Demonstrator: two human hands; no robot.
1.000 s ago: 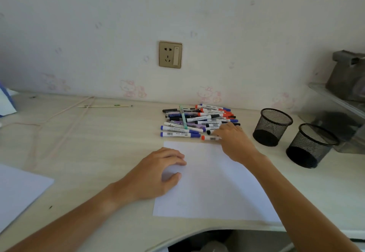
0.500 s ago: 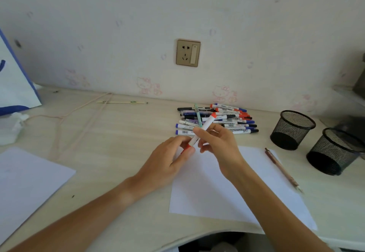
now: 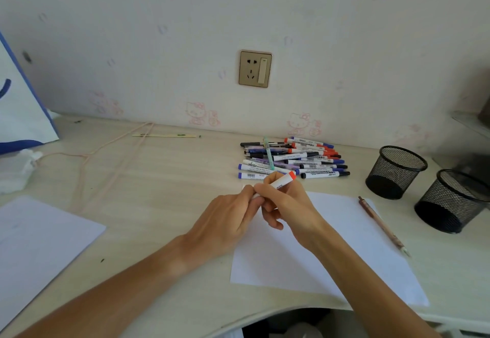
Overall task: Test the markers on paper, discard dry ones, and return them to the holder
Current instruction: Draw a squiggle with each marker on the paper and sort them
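- Marker (image 3: 282, 182): smooth white cylindrical barrel with small printed text and an orange-red end band, tilted up to the right above the near edge of the pile. My right hand (image 3: 287, 205) grips the barrel, fingers curled round it.
- My left hand (image 3: 228, 223): fingertips pinch the marker's lower left end, which they hide; I cannot tell whether a cap is on it.
- Sheet of paper (image 3: 344, 245): plain white, flat and matte, lying on the desk under both hands; no marks that I can make out.
- Marker pile (image 3: 294, 158): loose heap of slim white barrels with blue, black, orange-red and purple caps, most lying left to right; one pale green pen lies across them. It sits just beyond the paper, near the wall.
- Two holders: black wire-mesh cups, round and open-topped, at the right of the desk; far holder (image 3: 396, 172), near holder (image 3: 454, 201), close beside each other.
- Pencil (image 3: 381, 225): thin, brownish, lying slantwise on the paper's right edge, between my hands and the holders.
- Desk (image 3: 159, 178): pale wood-grain top with a curved front edge.
- Second white sheet (image 3: 39, 242) at the left front.
- White bag with blue trim (image 3: 21, 104) at far left; a pinkish cord (image 3: 87, 156) trails across the desk.
- Wall socket (image 3: 255, 69): gold-toned plate on a pale wall.
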